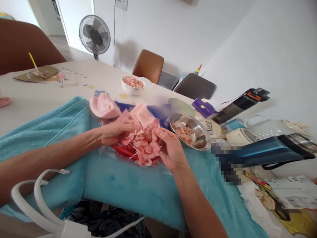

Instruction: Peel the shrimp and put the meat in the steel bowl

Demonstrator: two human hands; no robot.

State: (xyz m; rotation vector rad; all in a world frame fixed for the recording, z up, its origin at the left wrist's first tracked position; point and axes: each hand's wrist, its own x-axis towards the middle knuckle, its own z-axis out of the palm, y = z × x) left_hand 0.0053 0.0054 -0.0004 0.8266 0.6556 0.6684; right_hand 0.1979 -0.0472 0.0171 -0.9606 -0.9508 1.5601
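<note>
Closely paired at mid-frame, the left hand (119,131) and right hand (170,147) pinch a pink piece (148,136) between their fingertips; its edges are hard to make out, and the right hand's curled fingers are partly hidden. Just below, a heap of pink scraps (145,152) covers much of a red wrapper (123,151), its lettering only partly visible. Thick pink rinds (105,106) sit behind. Right of centre, a steel bowl (204,135) holds pale bits (183,133); at upper centre, a white bowl (132,90) is heaped full. A teal towel (133,188) lies beneath the hands. Pixelation masks something beside a blue bottle (262,150) at right; a brown chair (24,43) is cropped at upper left.
</note>
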